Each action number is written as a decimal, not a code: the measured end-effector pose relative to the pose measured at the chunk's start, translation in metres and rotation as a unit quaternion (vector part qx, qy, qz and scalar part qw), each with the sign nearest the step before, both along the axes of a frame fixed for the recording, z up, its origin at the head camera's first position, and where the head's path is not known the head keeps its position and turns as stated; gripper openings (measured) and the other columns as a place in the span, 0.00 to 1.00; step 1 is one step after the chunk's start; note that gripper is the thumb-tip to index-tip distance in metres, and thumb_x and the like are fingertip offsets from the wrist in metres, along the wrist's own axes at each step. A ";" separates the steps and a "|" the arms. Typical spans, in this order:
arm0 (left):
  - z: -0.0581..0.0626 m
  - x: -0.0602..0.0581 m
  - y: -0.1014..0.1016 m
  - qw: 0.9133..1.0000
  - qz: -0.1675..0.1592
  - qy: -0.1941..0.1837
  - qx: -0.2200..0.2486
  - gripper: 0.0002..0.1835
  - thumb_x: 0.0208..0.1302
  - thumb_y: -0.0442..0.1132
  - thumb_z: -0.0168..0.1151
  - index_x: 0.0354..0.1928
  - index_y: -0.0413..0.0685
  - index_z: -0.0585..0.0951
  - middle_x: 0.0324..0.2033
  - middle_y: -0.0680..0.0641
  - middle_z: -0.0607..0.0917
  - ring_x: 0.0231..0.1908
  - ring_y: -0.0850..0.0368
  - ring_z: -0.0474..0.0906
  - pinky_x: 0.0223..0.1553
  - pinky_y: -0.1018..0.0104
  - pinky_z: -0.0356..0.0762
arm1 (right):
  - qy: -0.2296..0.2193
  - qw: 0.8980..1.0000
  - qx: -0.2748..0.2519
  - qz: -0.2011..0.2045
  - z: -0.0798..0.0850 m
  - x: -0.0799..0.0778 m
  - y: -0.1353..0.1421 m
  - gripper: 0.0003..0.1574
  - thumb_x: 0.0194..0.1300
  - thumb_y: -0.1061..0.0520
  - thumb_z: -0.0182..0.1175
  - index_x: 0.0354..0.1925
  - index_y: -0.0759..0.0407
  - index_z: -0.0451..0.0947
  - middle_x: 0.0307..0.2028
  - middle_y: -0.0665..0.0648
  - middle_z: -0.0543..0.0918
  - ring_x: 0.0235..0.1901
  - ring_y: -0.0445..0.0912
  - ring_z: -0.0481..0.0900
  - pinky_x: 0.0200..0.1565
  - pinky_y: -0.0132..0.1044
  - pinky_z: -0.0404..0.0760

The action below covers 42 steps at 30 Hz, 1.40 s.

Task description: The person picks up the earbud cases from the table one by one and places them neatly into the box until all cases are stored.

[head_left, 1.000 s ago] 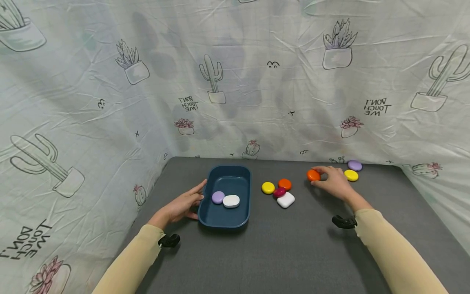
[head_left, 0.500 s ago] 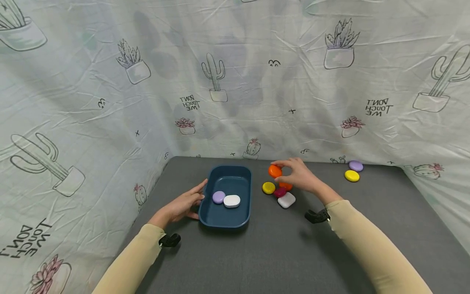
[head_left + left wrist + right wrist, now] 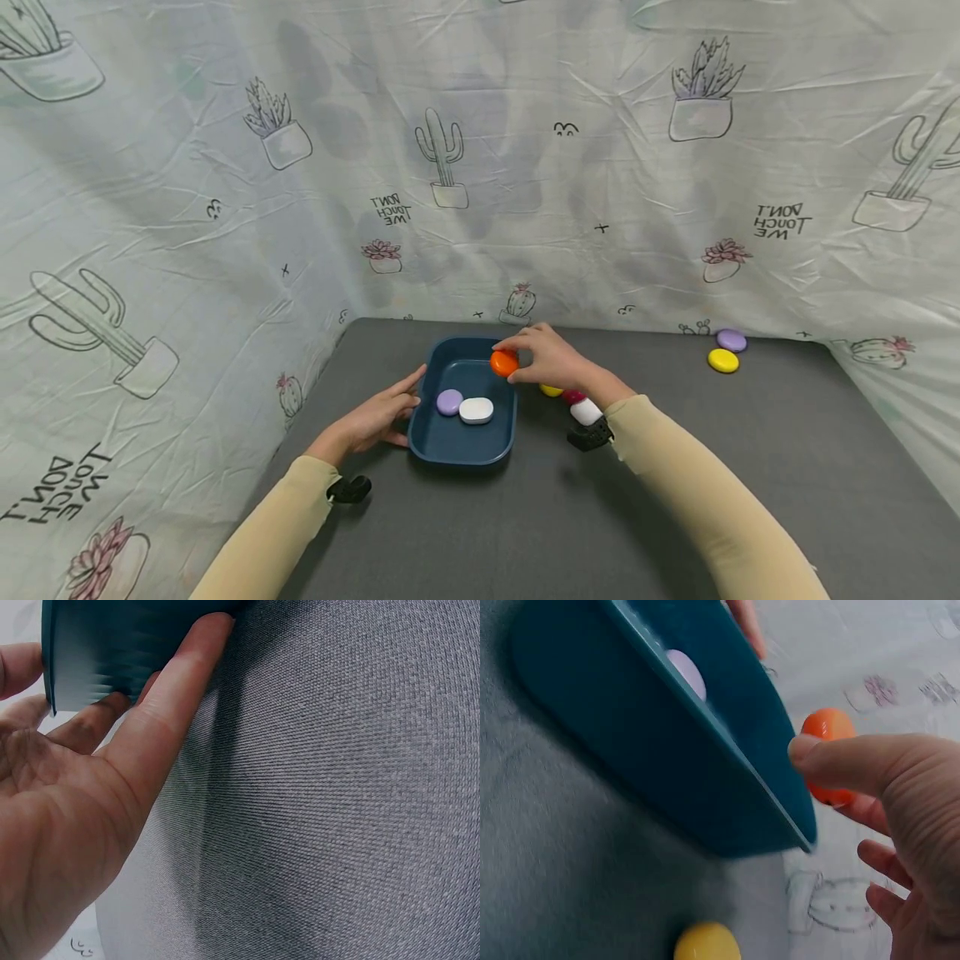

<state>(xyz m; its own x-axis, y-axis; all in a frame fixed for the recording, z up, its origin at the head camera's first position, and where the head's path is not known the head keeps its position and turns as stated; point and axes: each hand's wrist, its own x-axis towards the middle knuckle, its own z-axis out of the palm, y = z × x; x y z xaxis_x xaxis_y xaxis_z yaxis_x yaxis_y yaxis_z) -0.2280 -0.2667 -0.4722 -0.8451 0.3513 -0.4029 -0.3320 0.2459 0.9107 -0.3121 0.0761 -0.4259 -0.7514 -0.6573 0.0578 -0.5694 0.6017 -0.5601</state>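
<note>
A glossy orange disc point(image 3: 503, 363), thick and smooth with rounded edges, was just right of centre in the head view, raised at the upper right of a tray point(image 3: 465, 446). The right hand point(image 3: 553, 358) pinched it between thumb and fingertips, the other fingers loosely bent. The tray was deep, smooth and dark blue, a rectangle with rounded corners. The left hand point(image 3: 375, 421) lay against its left wall, fingers and thumb spread and nearly straight, touching rather than clasping.

Inside, left of the middle, a round lilac disc point(image 3: 449, 402) touched a white oval piece point(image 3: 476, 410). Partly behind the right wrist were a yellow disc point(image 3: 551, 390), a magenta piece point(image 3: 573, 397) and a white piece point(image 3: 586, 412). The worktop point(image 3: 450, 533) had a grey, woven surface; a creased pale cloth point(image 3: 562, 175) printed with cacti filled the top of the frame.
</note>
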 end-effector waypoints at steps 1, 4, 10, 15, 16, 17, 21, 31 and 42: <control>0.000 0.000 0.000 1.000 -0.001 0.000 0.001 0.35 0.81 0.42 0.46 0.81 0.81 0.48 0.80 0.41 0.50 0.72 0.33 0.61 0.45 0.42 0.82 | 0.009 1.000 0.013 0.008 0.000 0.000 -0.004 0.33 0.63 0.50 0.74 0.66 0.44 0.80 0.58 0.53 0.80 0.58 0.54 0.64 0.54 0.51 0.71; 0.000 -0.001 -0.001 1.000 -0.003 0.000 0.002 0.35 0.81 0.42 0.46 0.81 0.81 0.48 0.80 0.41 0.50 0.72 0.33 0.61 0.45 0.42 0.82 | 0.020 0.999 0.044 0.023 -0.001 0.002 -0.016 0.33 0.63 0.49 0.74 0.65 0.44 0.80 0.57 0.52 0.80 0.58 0.52 0.65 0.55 0.48 0.71; 0.000 -0.002 -0.002 1.000 -0.002 -0.002 0.003 0.36 0.81 0.42 0.46 0.81 0.80 0.48 0.80 0.42 0.50 0.72 0.33 0.60 0.45 0.42 0.82 | 0.025 0.996 0.078 0.026 -0.003 0.004 -0.030 0.33 0.61 0.49 0.75 0.64 0.45 0.81 0.55 0.53 0.80 0.64 0.55 0.64 0.59 0.51 0.71; 0.000 -0.002 -0.002 1.000 -0.001 -0.003 0.002 0.36 0.81 0.42 0.46 0.80 0.81 0.48 0.80 0.43 0.48 0.73 0.33 0.59 0.46 0.42 0.82 | 0.050 0.992 0.118 0.024 -0.006 0.003 -0.033 0.32 0.60 0.47 0.75 0.63 0.45 0.82 0.56 0.54 0.80 0.65 0.56 0.64 0.62 0.52 0.68; 0.000 -0.002 -0.002 1.000 -0.001 -0.003 0.002 0.36 0.81 0.42 0.46 0.80 0.81 0.48 0.80 0.43 0.48 0.73 0.33 0.59 0.46 0.42 0.82 | 0.051 0.991 0.123 0.025 -0.007 0.004 -0.032 0.32 0.60 0.46 0.75 0.63 0.45 0.82 0.57 0.54 0.80 0.65 0.56 0.63 0.63 0.52 0.67; 0.000 -0.002 -0.002 1.000 -0.001 -0.002 0.001 0.36 0.81 0.42 0.46 0.81 0.81 0.48 0.80 0.43 0.47 0.73 0.33 0.59 0.46 0.42 0.82 | 0.051 0.990 0.128 0.026 -0.007 0.004 -0.031 0.32 0.61 0.45 0.75 0.63 0.44 0.82 0.58 0.55 0.79 0.66 0.56 0.63 0.64 0.53 0.66; 0.000 -0.002 -0.001 1.000 -0.002 -0.001 -0.001 0.36 0.81 0.42 0.46 0.81 0.81 0.48 0.80 0.44 0.47 0.73 0.33 0.59 0.45 0.43 0.82 | 0.028 0.992 0.118 0.020 -0.004 0.005 -0.025 0.31 0.63 0.42 0.72 0.63 0.45 0.82 0.63 0.57 0.76 0.67 0.58 0.60 0.65 0.57 0.63; 0.001 -0.002 -0.001 1.000 -0.005 0.002 -0.003 0.36 0.81 0.42 0.46 0.81 0.80 0.48 0.80 0.43 0.47 0.73 0.32 0.58 0.46 0.43 0.82 | 0.020 0.998 0.052 -0.019 0.005 0.007 -0.004 0.26 0.69 0.44 0.67 0.62 0.46 0.82 0.63 0.55 0.77 0.66 0.56 0.61 0.65 0.59 0.63; -0.001 -0.003 -0.003 1.000 -0.004 0.009 -0.012 0.35 0.81 0.43 0.46 0.81 0.81 0.48 0.80 0.42 0.49 0.72 0.33 0.60 0.45 0.44 0.83 | 0.023 0.999 -0.002 -0.033 0.005 0.011 0.028 0.25 0.70 0.47 0.65 0.63 0.49 0.82 0.59 0.55 0.80 0.68 0.60 0.60 0.65 0.65 0.60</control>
<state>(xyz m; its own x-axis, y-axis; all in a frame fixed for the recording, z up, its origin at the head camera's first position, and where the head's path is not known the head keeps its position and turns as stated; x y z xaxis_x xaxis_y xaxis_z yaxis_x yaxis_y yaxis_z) -0.2306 -0.2692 -0.4734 -0.8496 0.3480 -0.3963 -0.3136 0.2708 0.9101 -0.3009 0.1040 -0.4212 -0.7900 -0.6054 0.0968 -0.5535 0.6365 -0.5371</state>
